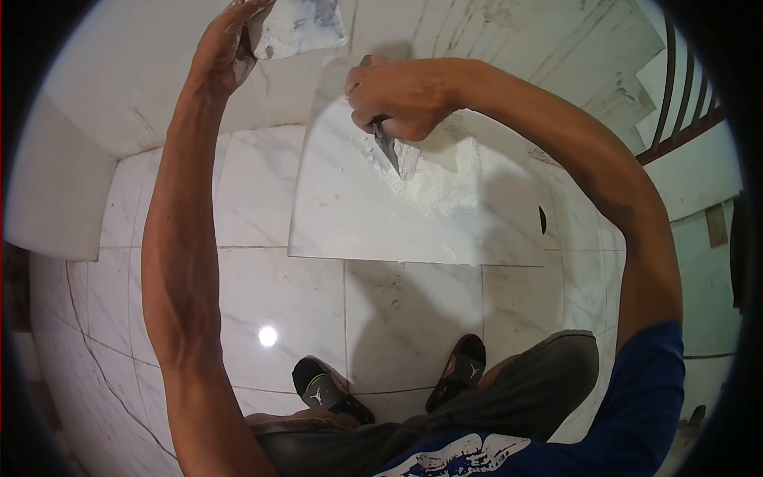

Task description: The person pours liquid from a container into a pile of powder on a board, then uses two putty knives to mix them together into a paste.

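A person's bare forearms reach forward over a floor of glossy white tiles with grey marbling [270,294], seen from head height. At the upper left, the left hand [225,52], smeared with white, is raised; its grip is closed around the edge of a flat plate coated in white paste [298,33], partly cut off by the top of the view.

The right hand [397,102] is near the centre, its grip wrapped tightly around a narrow, pointed grey metal blade [388,151]. The blade slants downward, its tip at a loose, crumbly white heap of powder or paste [453,187]. The heap is spread across the upper middle of a smooth, white, flat board [338,234], ahead of the person's feet. Whether the board rests directly on the tiles is unclear.

Below are black slide sandals with white emblems [330,389], dark grey shorts [509,409] and a blue short-sleeved shirt with a white print [636,397]. Behind the board stands a pale wall with dark streaks [461,36]. Brown metal bars [674,87] are at the upper right, and a thin dark cable [99,366] trails across the tiles at the left.
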{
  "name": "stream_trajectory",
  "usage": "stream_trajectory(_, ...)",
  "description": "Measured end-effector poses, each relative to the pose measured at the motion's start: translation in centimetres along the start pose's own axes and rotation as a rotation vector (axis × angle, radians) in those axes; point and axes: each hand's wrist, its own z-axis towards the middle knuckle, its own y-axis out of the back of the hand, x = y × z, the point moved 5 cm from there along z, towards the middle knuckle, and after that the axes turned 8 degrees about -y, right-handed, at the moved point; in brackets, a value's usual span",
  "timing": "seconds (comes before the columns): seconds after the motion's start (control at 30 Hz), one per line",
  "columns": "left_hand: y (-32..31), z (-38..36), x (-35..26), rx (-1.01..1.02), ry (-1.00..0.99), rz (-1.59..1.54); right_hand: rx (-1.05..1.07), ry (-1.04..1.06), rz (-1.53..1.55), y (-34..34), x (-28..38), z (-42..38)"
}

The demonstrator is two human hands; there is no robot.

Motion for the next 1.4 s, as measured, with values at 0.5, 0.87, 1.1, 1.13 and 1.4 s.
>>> stream_trajectory(0.5,-0.9,-0.2,-0.2,-0.034,0.012,0.072,-0.372,-0.176,-0.249,5.9,3.2,-7.7)
stream_trajectory(0.87,0.8,0.0,1.5,-0.052,0.041,0.15,-0.279,-0.375,-0.288,-0.7,13.2,-13.7)
stream_trajectory(1.1,0.2,0.1,1.5,-0.122,0.057,0.187,-0.292,-0.531,-0.187,-2.9,13.4,-14.8)
stream_trajectory(1.13,0.2,0.0,1.5,-0.106,0.048,0.179,-0.277,-0.52,-0.182,-3.2,13.6,-15.0)
stream_trajectory(1.4,-1.5,-0.6,1.6,-0.091,0.036,0.109,-0.369,-0.353,-0.143,-5.3,15.7,-14.3)
